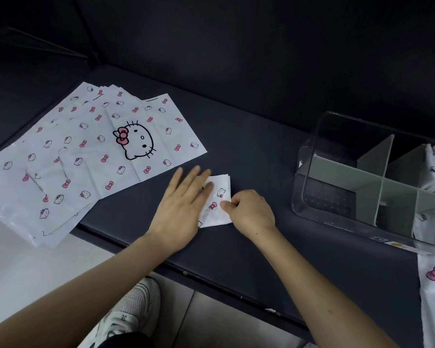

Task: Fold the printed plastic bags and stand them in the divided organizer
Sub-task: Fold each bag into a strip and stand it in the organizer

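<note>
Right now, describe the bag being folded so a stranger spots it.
On the bench, between the flat bag stack and the clear organizer, lies the folded bag. The left hand presses it; the right hand pinches its edge. Only it is a small square.

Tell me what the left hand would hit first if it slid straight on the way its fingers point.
Probably the right corner of the top flat printed bag, just ahead of the left hand, which lies flat on the folded bag. It might just miss.
</note>
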`<move>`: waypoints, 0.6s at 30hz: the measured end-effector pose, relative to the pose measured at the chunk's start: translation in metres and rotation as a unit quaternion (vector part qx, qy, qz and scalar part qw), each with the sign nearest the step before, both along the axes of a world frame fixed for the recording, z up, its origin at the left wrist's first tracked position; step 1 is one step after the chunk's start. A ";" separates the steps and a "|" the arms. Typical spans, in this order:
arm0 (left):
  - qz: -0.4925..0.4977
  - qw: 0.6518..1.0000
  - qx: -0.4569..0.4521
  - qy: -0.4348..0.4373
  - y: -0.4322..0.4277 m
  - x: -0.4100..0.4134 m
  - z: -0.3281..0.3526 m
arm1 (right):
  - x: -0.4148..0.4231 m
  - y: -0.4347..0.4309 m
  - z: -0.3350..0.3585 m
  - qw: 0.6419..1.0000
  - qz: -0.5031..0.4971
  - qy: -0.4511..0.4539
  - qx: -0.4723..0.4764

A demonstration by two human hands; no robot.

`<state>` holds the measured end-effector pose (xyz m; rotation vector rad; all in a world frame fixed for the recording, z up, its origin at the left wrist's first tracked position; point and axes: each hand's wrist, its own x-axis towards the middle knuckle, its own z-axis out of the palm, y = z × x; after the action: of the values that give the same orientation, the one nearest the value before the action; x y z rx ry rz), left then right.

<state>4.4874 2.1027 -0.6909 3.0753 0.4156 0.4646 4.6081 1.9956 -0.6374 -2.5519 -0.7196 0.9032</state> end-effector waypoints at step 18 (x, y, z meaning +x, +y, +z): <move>-0.010 0.993 -0.089 0.079 -0.006 -0.013 -0.001 | -0.034 -0.021 -0.011 0.965 -0.011 -0.234 0.115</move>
<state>4.4742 2.0969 -0.6919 2.9481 0.4024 0.1732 4.5738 1.9744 -0.6480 -2.5684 -0.8631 0.1822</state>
